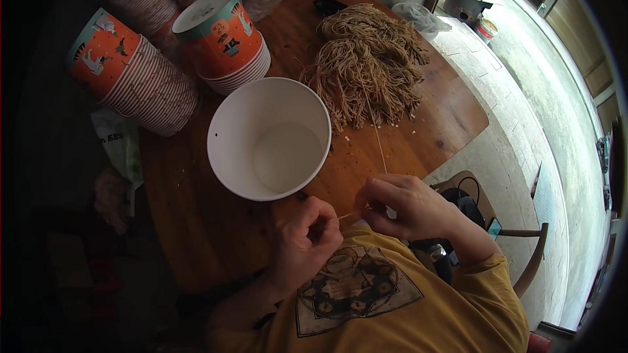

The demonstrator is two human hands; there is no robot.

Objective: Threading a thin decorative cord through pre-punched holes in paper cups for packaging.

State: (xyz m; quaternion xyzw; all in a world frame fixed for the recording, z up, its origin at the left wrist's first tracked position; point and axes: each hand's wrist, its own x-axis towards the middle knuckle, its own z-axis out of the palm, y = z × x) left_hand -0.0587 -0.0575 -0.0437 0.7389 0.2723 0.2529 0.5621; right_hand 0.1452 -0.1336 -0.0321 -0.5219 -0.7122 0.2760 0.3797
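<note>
A thin tan paper cord [381, 150] runs from a large pile of looped cords [369, 68] down to my right hand [412, 206]. My right fingers are closed on it. A short length of cord spans the gap to my left hand [304, 242], whose thumb and fingertips pinch its other end. Just beyond my hands, a white paper bucket [226, 163] leans tilted, its wide mouth facing me and its inside bare. A small dark hole shows in its wall near the left rim. Neither hand touches the bucket.
Stacked orange-and-green printed paper buckets [108, 52] lie at the left; another stack [226, 42] stands behind the white one. Plastic-wrapped stacks [140, 0] are at the back. The wooden table [451, 117] has a rounded right edge; a chair [533, 265] stands to the right.
</note>
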